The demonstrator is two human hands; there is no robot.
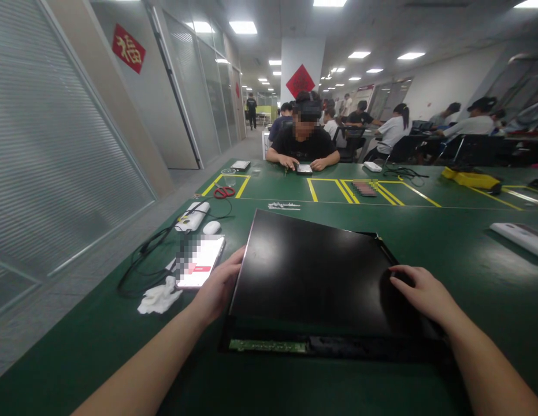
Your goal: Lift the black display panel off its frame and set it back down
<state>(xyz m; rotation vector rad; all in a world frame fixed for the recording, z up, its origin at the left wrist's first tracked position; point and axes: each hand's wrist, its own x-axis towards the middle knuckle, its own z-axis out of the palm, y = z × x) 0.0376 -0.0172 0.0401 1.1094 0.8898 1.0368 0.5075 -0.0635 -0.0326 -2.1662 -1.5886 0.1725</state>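
Note:
A large black display panel (312, 271) lies tilted on the green table (446, 242), its near edge showing a green circuit strip (269, 345). My left hand (219, 286) grips the panel's left edge with the fingers curled under it. On the panel's right side rests my right hand (420, 292), fingers pressed flat on the black surface. The panel's far left corner is lifted above a black frame beneath it.
A lit phone (199, 261), white cloth (159, 296), white mouse (211, 227) and black cables (143, 254) lie left of the panel. Red scissors (224, 192) sit further back. A person sits opposite handling a small device (304, 168). A white object (520, 237) lies right.

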